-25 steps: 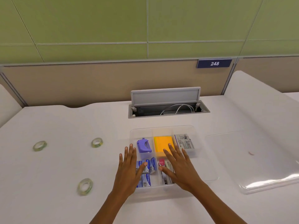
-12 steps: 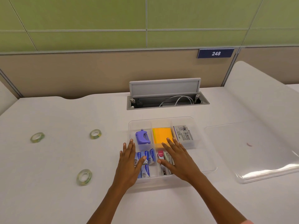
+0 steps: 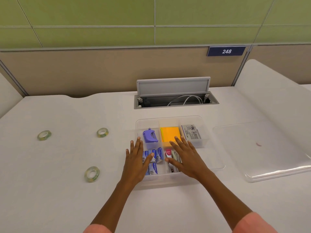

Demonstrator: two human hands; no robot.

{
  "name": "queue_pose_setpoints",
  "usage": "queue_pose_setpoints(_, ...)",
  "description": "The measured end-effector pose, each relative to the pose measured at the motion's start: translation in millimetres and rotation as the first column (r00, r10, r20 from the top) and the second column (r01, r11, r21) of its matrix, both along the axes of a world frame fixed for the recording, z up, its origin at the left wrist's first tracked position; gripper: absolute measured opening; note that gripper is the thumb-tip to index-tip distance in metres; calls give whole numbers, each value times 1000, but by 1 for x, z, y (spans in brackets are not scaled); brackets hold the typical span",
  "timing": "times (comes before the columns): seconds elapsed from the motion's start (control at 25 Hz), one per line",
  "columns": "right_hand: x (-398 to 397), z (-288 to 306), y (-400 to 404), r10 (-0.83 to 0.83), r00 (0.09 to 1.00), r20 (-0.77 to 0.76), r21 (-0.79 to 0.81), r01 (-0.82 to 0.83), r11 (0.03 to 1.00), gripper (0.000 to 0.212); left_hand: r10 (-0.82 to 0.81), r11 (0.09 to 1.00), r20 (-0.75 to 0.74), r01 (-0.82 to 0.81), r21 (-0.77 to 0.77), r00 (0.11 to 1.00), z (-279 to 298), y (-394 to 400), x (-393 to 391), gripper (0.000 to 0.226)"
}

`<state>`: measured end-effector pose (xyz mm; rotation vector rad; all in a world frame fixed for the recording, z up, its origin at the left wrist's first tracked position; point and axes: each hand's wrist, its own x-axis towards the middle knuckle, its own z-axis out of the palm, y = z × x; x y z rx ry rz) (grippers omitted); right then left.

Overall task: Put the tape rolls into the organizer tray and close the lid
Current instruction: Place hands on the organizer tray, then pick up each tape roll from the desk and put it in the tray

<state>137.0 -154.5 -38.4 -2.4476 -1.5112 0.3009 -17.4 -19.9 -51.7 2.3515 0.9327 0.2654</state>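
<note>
While both palms are spread flat over the near half of the clear organizer tray [image 3: 212, 167], nothing is gripped: the left hand [image 3: 137, 163] is held with fingers apart above the blue staple boxes [image 3: 155, 156], and the right hand [image 3: 186, 158] is held likewise, fingers splayed, above the red-topped stapler [image 3: 168, 153] and the near edge of the orange sticky notes [image 3: 170, 134]. A purple staple remover [image 3: 149, 136] is seen in the far-left compartment and a grey printed box [image 3: 191, 134] in the far-right one; the near-right compartment is bare. The three tape rolls are found outside the tray, flat on the white bench [image 3: 58, 199] to its left and well apart from each other: the far-left roll [image 3: 44, 135], the middle roll [image 3: 102, 132] and the near roll [image 3: 91, 174]. The transparent lid [image 3: 269, 148] is laid on the bench to the right of the tray, detached, with a small reddish mark [image 3: 258, 144] showing on or under it. Behind the tray, a cable hatch [image 3: 173, 86] is propped open in the bench top, with white cables [image 3: 188, 99] visible inside. The bench is bounded at the back by a tan partition [image 3: 84, 71] bearing a blue plate numbered 248 [image 3: 226, 51], above which green wall panels [image 3: 84, 17] are seen. Pink sleeves [image 3: 252, 223] appear at the lower edge.
</note>
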Motion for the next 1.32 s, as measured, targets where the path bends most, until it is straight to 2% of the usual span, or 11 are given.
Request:
queue_pose_setpoints(0.12, 1, 2, -1, 12, 999, 31, 4, -12, 1000, 113, 1, 1000, 56, -2, 19, 998, 7, 0, -6, 111)
queue_pose_setpoints(0.16, 0, 4, -1, 23, 999, 37, 17, -23, 1000, 111, 22, 1000, 101, -22, -4, 995, 8, 1, -11, 110)
queue_pose_setpoints(0.28, -10, 12, 6, 64, 998, 8, 78, -64, 995, 92, 98, 995, 221, -90, -49, 970, 5, 9, -36, 68)
queue_pose_setpoints(0.32, -17, 15, 11, 77, 997, -10, 106, -76, 991, 83, 136, 991, 240, -128, -46, 961, 2, 14, -48, 60)
queue_pose_setpoints(0.44, -49, 23, 33, 144, 989, -42, 200, -133, 971, 59, 250, 968, 244, -251, -27, 937, -9, 34, -90, 55)
queue_pose_setpoints(0.64, -118, 27, 80, 284, 957, -58, 355, -246, 902, 39, 387, 919, 219, -393, -18, 896, -26, 57, -153, 50)
queue_pose_setpoints(0.76, -151, 14, 104, 357, 926, -120, 319, -305, 897, 37, 455, 888, 184, -460, -14, 871, -33, 63, -172, 47)
queue_pose_setpoints(0.88, -170, -3, 120, 376, 911, -170, 195, -343, 919, 43, 471, 880, 144, -475, -8, 870, -38, 65, -181, 46)
queue_pose_setpoints(1.12, -180, -25, 131, 377, 914, -148, 78, -369, 926, 46, 435, 877, 24, -429, 217, 900, -46, 64, -181, 47)
queue_pose_setpoints(1.32, -186, -27, 134, 350, 936, -45, 86, -345, 935, 39, 441, 869, -9, -424, 254, 898, -51, 64, -181, 48)
